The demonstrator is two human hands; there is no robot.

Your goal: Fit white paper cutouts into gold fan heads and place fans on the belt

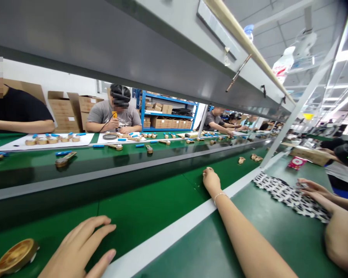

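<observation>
My left hand [81, 247] hovers at the bottom, over the near green belt, its fingers apart and nothing in it. Left of it lies a gold-coloured part [16, 256] with a round hollow head and a handle cut off by the frame edge. My right hand [211, 181] reaches forward over the belt, fingers curled closed; what they hold, if anything, is mostly hidden. Beyond that hand, small tan-and-gold parts [241, 160] lie on the same belt.
A grey overhead shelf [174, 73] runs low across the view, with a slanted white post [295, 100] at right. Parts with blue pieces [65, 158] line the far belt. Co-workers sit opposite; another person's hands [316, 191] are beside black-and-white pieces [290, 197] at right.
</observation>
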